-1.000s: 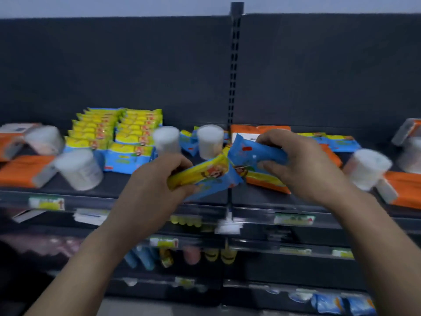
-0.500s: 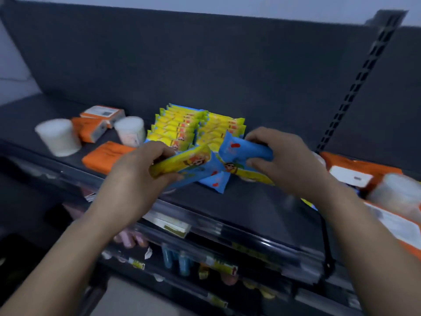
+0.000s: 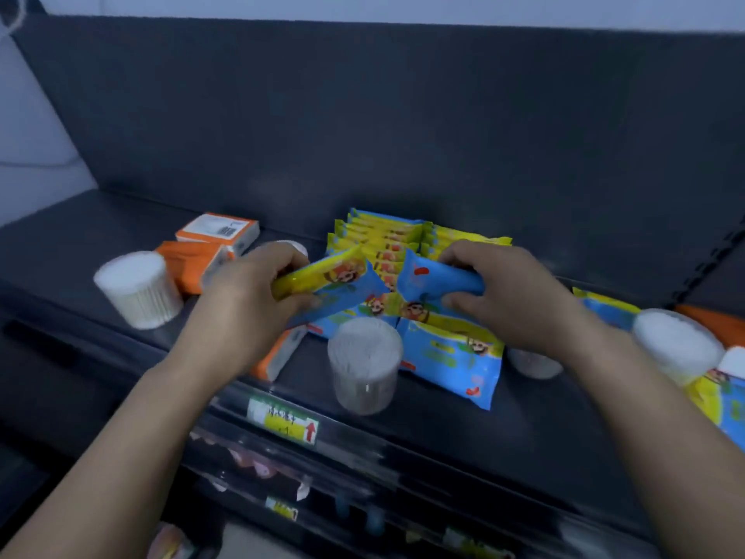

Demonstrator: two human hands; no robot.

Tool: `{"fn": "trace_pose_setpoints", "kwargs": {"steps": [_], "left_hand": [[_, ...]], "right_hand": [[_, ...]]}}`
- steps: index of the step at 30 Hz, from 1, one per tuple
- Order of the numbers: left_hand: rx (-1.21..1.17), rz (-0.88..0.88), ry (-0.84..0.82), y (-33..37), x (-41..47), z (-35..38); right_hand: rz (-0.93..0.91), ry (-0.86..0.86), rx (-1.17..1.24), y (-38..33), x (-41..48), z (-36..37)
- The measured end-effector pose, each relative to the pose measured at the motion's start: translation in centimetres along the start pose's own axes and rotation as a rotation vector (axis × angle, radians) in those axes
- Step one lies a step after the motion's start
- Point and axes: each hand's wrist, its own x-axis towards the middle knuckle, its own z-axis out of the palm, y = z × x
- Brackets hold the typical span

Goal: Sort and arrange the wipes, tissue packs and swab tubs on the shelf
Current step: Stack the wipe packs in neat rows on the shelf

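Reaching forward over the dark shelf, both forearms stretch out, backs of the hands up. The left hand has its fingers clamped on a yellow-and-blue plastic wipes pack. The right hand grips a blue plastic wipes pack, both just before the stacked yellow packs.

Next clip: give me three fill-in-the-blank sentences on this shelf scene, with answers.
The left hand grips a plastic wipes pack whose top edge is ____.
The orange tissue packs lie ____ of the stacked yellow-and-blue wipes packs.
The yellow price label on the shelf rail bears a red ____.
Missing words: yellow; left; arrow.
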Motion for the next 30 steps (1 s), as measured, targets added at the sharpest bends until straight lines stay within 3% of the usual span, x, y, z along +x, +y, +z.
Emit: {"fn": "trace_pose_setpoints", "kwargs": {"steps": [9, 16, 24, 30], "left_hand": [[-0.038, 0.243, -0.405, -4.1, 5.6, 3.2], [0.014, 0.382, -0.621, -5.5, 7.0, 6.2], [0.081, 0.375, -0.744, -6.4, 8.1, 6.9], [0.334, 0.489, -0.657, -5.9, 8.8, 8.2]], "right_hand": [[0.349, -0.039, -0.044, -1.7, -1.1, 3.0], [0.472, -0.118, -0.008, -2.7, -2.3, 5.1], [0.478, -0.182, -0.027, -1.7, -0.6, 6.1], [0.394, -0.21, -0.108, -0.7, 0.7, 6.3]]}}
